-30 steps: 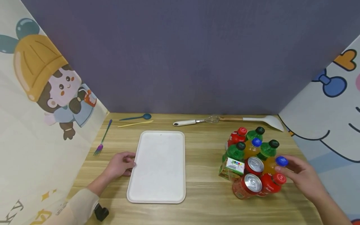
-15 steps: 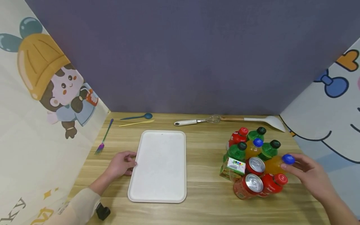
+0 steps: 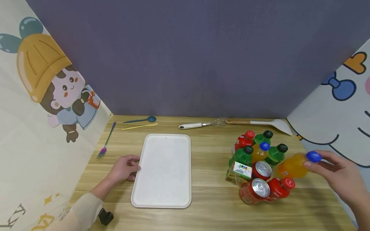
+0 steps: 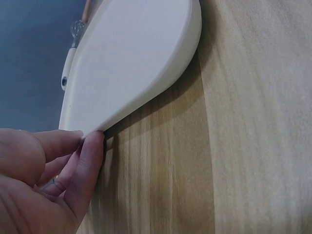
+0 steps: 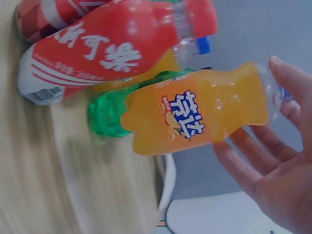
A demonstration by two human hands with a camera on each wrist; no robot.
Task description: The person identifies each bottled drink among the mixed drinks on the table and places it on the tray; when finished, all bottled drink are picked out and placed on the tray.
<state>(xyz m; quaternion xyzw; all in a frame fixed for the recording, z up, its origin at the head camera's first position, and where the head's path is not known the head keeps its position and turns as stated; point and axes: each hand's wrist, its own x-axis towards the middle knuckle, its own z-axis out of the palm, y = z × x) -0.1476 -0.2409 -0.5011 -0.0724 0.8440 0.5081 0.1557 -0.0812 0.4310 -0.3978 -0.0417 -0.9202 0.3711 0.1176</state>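
Note:
My right hand (image 3: 339, 171) holds an orange soda bottle (image 3: 295, 165) by the neck, just under its blue cap. The bottle leans, its base toward the other drinks; in the right wrist view its orange label (image 5: 180, 117) faces the camera. On the left, the thumb and fingers of my left hand (image 3: 123, 168) pinch the left rim of a white rectangular tray (image 3: 162, 173). That pinch at the tray edge (image 4: 151, 92) shows close up in the left wrist view. Beside the raised bottle stand a red-capped bottle (image 3: 280, 188) and a green bottle (image 3: 276, 154).
The drinks cluster also has cola cans (image 3: 255, 191), a juice carton (image 3: 238, 173), another orange bottle (image 3: 260, 152) and several more bottles. Along the back lie a spoon (image 3: 151, 119), yellow knife (image 3: 140, 126), whisk (image 3: 202, 124) and white spatula (image 3: 278, 125); a fork (image 3: 105, 142) lies left.
My right hand has drawn the orange soda bottle up and to the right, out of the cluster, tipping it over. The left hand and tray stay in place.

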